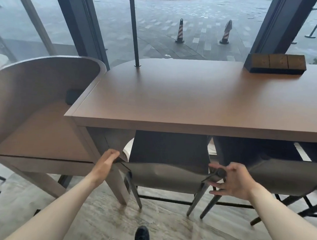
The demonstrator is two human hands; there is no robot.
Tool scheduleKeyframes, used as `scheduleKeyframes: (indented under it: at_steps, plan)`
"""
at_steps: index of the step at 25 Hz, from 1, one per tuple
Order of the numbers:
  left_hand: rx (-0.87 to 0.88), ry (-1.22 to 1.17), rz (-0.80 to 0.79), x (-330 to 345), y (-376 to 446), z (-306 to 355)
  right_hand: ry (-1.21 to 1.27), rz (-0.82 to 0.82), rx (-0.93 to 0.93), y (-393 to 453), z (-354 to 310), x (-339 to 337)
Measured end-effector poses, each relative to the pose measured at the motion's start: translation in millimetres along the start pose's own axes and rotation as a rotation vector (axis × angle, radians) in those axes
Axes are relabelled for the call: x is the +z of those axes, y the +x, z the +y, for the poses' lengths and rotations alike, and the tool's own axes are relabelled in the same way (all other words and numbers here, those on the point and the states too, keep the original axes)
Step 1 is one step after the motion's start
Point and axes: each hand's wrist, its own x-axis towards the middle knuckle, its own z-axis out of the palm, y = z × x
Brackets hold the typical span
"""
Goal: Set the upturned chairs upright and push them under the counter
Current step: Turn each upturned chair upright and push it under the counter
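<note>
Chairs are what I am dealing with, and the nearer chair (166, 176) stands upright right in front of me, its seat mostly tucked beneath the counter (192, 99) and its backrest facing me. Closest to me, my shoe (142, 237) sits on the marble floor (101, 224), just short of the chair's rear legs, so a careless step could catch a leg. My left hand (108, 158) curls its fingers over the left top corner of the backrest, tight beside the counter's slanted support panel (100, 146); if I shove hard, I judge my knuckles could be pinched between chair and panel. My right hand (232, 180) is spread loosely, thumb and fingers about the dark knob at the right corner, close to a second chair (284, 175) that is also upright and pushed in. That gap is narrow, so an uneven push could knock the two frames together or scrape the floor. Further off, a dark box (276, 64) rests on the counter near the window (178, 24), and a jolt to the counter could shift it.
</note>
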Motion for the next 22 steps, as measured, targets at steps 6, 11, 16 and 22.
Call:
scheduleKeyframes:
  at_steps: [6, 11, 16, 22]
  plan:
    - [-0.367, -0.336, 0.032, -1.7, 30.1, 10.3, -0.471, 0.213, 0.275, 23.7, -36.1, 28.0]
    - [-0.735, -0.033, -0.460, -22.8, 74.8, 18.7, -0.805, 0.245, 0.447, 61.4, -45.1, 42.7]
    - [-0.954, 0.207, -0.626, 10.1, 104.5, 13.7, -0.882, 0.204, 0.512, 79.6, -28.2, 42.0]
    - [-0.848, 0.001, -0.550, 23.0, 114.8, -16.8, -0.464, 0.235, 0.336, 73.0, -21.5, 37.9]
